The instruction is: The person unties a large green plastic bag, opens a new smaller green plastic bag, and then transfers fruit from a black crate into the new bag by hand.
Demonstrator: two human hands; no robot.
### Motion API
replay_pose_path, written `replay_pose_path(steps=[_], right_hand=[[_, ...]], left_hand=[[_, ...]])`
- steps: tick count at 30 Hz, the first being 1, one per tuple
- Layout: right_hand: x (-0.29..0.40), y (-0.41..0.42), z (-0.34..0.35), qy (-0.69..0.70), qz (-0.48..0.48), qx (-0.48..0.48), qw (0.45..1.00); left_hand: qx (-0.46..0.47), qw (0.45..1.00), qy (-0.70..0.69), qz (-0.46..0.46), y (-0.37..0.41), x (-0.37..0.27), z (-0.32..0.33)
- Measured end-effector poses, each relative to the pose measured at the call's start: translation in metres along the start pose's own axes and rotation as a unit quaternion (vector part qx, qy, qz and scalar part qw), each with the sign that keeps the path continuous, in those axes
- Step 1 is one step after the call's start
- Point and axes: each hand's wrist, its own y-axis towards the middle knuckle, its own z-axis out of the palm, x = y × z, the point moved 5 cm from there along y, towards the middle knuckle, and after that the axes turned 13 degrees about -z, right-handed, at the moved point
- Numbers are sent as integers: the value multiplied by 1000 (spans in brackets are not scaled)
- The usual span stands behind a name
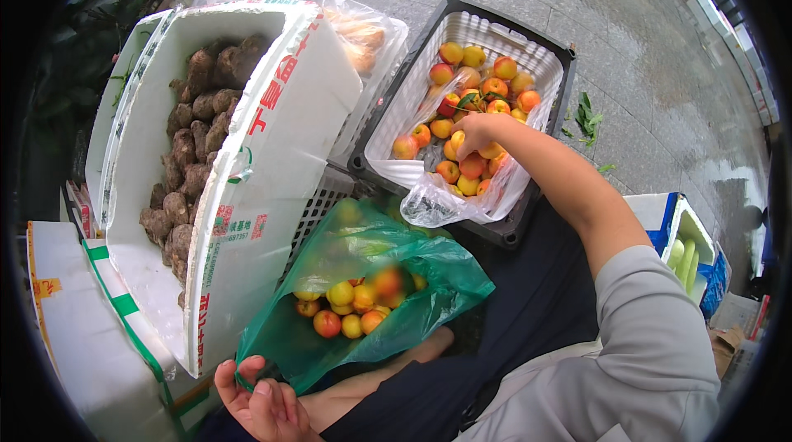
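Note:
My right hand (475,134) reaches down into a black plastic crate (520,228) of yellow-red nectarines (472,166). Its fingers curl around a yellow nectarine (457,140), partly hidden by the hand. Clear plastic film (436,203) lies over part of the fruit, and a few green leaves (470,98) show among it. At lower left, my left hand (266,402) pinches the edge of a green plastic bag (445,275). The bag gapes open, with several nectarines (351,324) inside. One orange fruit (388,284) there is blurred.
Left of the bag, a white foam box (272,151) with printing holds brown taro corms (197,132). Behind it sits a clear bag of pale orange items (359,39). Loose leaves (586,119) lie on wet grey paving (625,58). Long green vegetables (684,259) fill a foam box at right.

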Motion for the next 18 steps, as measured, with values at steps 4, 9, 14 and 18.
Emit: replay_pose_path(steps=[4,9,14,18], right_hand=[[17,6,-4,49,22,8,999],[17,21,2,74,29,13,997],[13,-10,4,269,4,-80,960],[53,-43,-29,541,-158,-47,825]], left_hand=[[-60,997,34,15,-3,-5,-2],[-61,998,12,15,-1,-8,3],[-49,999,7,0,3,-5,14],[-30,1000,2,-4,0,-5,16]])
